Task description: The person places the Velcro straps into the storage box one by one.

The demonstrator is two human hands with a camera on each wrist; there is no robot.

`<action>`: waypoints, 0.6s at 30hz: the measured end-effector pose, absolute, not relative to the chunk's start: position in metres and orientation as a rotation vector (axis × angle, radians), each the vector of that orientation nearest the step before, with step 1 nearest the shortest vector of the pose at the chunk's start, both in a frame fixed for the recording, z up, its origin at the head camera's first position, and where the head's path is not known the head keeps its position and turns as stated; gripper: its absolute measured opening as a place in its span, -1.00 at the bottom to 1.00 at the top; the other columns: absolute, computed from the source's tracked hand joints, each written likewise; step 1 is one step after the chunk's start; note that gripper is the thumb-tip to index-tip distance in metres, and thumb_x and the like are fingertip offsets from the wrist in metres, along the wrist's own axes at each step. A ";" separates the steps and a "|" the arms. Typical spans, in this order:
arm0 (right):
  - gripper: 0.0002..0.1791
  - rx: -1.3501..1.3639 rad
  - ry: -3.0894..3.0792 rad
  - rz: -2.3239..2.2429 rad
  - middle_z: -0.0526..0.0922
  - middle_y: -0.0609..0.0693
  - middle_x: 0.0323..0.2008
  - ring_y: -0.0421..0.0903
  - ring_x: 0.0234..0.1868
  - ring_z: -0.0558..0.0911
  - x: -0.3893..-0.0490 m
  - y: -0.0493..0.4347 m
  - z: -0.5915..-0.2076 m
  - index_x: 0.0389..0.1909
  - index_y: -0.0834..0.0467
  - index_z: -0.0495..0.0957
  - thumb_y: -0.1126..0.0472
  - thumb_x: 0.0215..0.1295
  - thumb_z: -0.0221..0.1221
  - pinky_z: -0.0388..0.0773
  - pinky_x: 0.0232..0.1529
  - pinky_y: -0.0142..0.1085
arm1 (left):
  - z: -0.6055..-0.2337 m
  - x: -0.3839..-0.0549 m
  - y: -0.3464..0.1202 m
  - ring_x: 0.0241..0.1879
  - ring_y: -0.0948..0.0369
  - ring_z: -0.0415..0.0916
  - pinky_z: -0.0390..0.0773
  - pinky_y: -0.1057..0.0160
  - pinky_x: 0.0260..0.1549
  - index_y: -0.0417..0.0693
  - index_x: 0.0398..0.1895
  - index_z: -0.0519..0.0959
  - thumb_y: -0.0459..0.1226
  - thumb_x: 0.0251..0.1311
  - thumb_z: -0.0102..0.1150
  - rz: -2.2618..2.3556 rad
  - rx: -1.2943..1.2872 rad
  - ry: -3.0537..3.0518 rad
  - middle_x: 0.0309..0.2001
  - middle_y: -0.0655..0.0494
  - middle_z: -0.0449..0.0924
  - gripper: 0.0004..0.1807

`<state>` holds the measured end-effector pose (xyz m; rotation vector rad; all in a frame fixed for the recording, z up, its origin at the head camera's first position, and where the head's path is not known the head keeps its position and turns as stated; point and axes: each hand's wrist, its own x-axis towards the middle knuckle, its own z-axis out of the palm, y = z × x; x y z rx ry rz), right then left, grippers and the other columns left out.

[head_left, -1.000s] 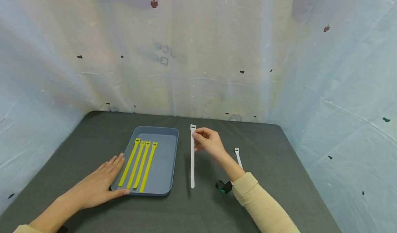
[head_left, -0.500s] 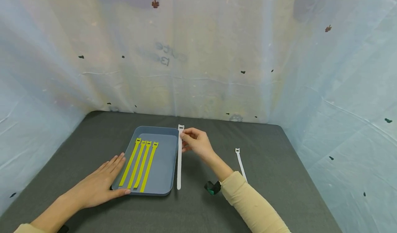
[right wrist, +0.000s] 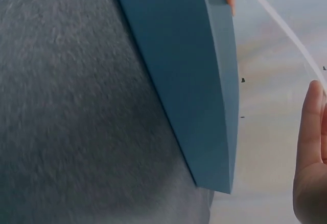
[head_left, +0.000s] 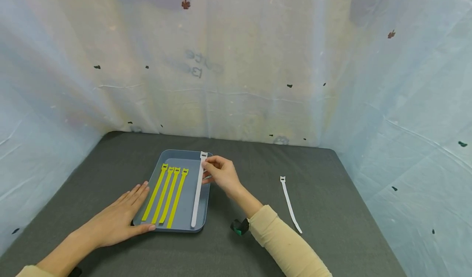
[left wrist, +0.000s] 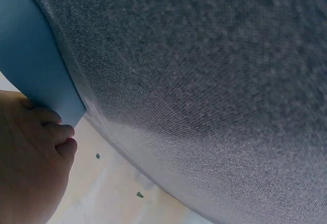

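Note:
In the head view, my right hand [head_left: 224, 178] pinches a white strap cable tie [head_left: 197, 197] near its slotted head. The tie hangs over the right side of the blue-grey tray [head_left: 189, 199], and whether it touches the tray I cannot tell. From the right wrist view, the white tie slants above the tray wall [right wrist: 179, 76], beside my right hand [right wrist: 310, 157]. Several yellow strap cable ties [head_left: 169, 199] lie side by side in the tray. My left hand [head_left: 116, 217] rests with straight fingers along the tray's left edge; its fingers also touch the tray in the left wrist view.
Another white cable tie [head_left: 289, 201] lies on the dark grey cloth-covered table [head_left: 332, 211], to the right. Pale plastic sheeting [head_left: 243, 64] hangs behind and at both sides of the table.
My right hand has carried the white cable tie leftward, from beside the tray to over its right side. The other white tie now shows whole. My left hand stays put.

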<state>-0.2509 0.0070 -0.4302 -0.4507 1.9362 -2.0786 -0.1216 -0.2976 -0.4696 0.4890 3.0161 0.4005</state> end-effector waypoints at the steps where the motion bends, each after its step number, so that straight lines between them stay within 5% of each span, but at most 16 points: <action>1: -0.76 -0.450 1.932 -2.083 0.67 0.06 -0.30 -0.07 -0.33 0.70 -0.251 0.005 -0.432 0.00 0.41 0.62 0.28 0.51 0.23 0.80 -0.20 -0.04 | -0.470 -0.122 -0.298 0.60 -0.23 -0.03 0.04 -0.21 0.55 -0.30 0.65 0.02 0.49 0.21 0.08 0.402 0.486 3.015 0.66 -0.24 -0.08 0.28; 11: -0.80 -0.446 1.940 -2.059 0.68 0.12 -0.23 0.28 -0.16 0.75 -0.251 -0.011 -0.449 -0.01 0.40 0.63 0.38 0.43 0.27 0.77 -0.13 0.06 | -0.470 -0.121 -0.297 0.61 -0.22 -0.04 -0.22 0.01 0.63 -0.30 0.65 0.02 0.50 0.20 0.07 0.394 0.483 3.018 0.66 -0.24 -0.08 0.29; 14: -0.80 -0.465 1.993 -2.019 0.68 0.14 -0.20 0.23 -0.19 0.78 -0.251 -0.015 -0.452 -0.02 0.37 0.64 0.41 0.39 0.29 0.77 -0.13 0.07 | -0.469 -0.121 -0.297 0.61 -0.22 -0.04 -0.29 0.09 0.63 -0.30 0.65 0.01 0.50 0.20 0.07 0.396 0.483 3.020 0.66 -0.24 -0.08 0.29; 18: -0.79 -0.500 2.099 -1.945 0.69 0.12 -0.19 0.07 -0.28 0.81 -0.253 -0.020 -0.458 -0.03 0.33 0.65 0.41 0.35 0.33 0.79 -0.17 0.00 | -0.468 -0.121 -0.297 0.60 -0.23 -0.03 -0.10 -0.09 0.61 -0.30 0.65 0.02 0.50 0.20 0.08 0.398 0.479 3.020 0.66 -0.24 -0.08 0.29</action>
